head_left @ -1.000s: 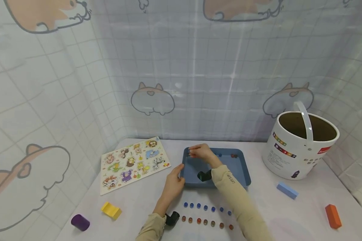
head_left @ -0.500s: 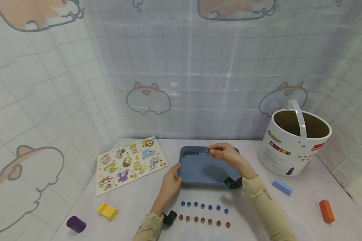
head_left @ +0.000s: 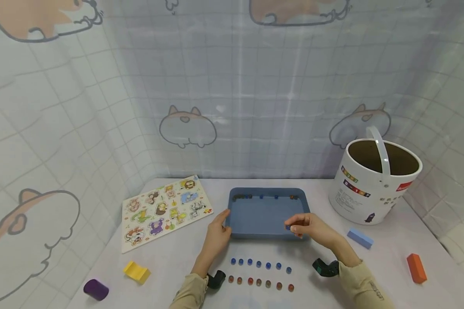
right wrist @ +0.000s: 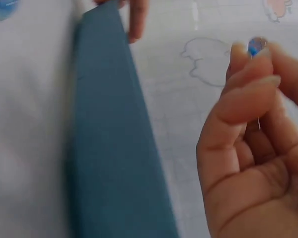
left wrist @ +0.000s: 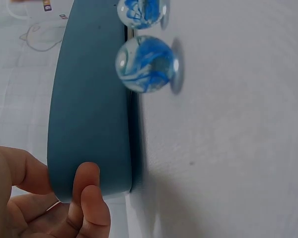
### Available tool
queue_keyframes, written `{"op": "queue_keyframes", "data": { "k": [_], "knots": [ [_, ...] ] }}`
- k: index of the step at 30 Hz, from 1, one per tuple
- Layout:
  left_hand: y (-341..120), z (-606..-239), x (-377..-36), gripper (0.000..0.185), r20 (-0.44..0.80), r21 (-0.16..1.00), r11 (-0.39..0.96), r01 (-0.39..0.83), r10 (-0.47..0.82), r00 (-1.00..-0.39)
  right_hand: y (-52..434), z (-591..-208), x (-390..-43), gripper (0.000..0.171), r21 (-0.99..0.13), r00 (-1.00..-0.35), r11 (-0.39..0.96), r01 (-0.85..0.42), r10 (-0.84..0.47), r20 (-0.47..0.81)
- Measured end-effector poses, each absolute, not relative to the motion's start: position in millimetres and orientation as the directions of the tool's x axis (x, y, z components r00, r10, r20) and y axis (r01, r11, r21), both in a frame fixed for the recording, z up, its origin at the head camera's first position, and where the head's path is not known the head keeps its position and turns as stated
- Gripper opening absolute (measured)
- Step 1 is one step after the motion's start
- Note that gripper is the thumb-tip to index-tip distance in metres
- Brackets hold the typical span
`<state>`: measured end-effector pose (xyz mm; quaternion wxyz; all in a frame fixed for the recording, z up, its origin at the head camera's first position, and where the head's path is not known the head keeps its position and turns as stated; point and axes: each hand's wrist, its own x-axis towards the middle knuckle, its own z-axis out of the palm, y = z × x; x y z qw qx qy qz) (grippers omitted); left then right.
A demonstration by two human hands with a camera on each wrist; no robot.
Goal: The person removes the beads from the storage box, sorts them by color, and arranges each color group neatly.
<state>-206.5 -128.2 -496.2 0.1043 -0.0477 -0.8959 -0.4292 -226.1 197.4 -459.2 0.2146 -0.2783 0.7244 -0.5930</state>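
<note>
1. The marbles along the far wall of the blue tray (head_left: pixel 255 212) are too small in the head view to count or tell apart by colour.
2. In the right wrist view, the right hand (right wrist: pixel 253 148) is blurred and cut off by the right and bottom edges; the blue marble (right wrist: pixel 257 45) pinched at its fingertips is mostly hidden by them.
3. The left wrist view cuts off the left hand (left wrist: pixel 44 208) at the bottom and left edges, and a second marble (left wrist: pixel 140 11) at the top edge.
4. The print on the white bucket (head_left: pixel 365 189) is too small to read.
</note>
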Motion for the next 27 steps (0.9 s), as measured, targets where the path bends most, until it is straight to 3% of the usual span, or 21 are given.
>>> {"op": "queue_keyframes", "data": {
  "k": [8, 18, 27],
  "knots": [
    [-128.4, -493.1, -205.1, 0.058, 0.206, 0.770, 0.620, 0.152, -0.016, -0.978, 214.6, -488.4, -204.8, 0.034, -0.983, -0.682, 0.144, -0.113, -0.731, -0.029],
    [-127.5, -493.1, -205.1, 0.057, 0.211, 0.765, 0.625, 0.155, -0.017, -0.977, 215.2, -507.0, -194.2, 0.018, -0.946, -0.611, 0.220, -0.237, -0.791, -0.030],
    [-127.5, -492.6, -205.4, 0.058, 0.207, 0.769, 0.620, 0.152, -0.016, -0.978, 209.3, -501.7, -187.4, 0.017, -0.908, -0.626, 0.305, -0.288, -0.777, -0.062]
  ]
}}
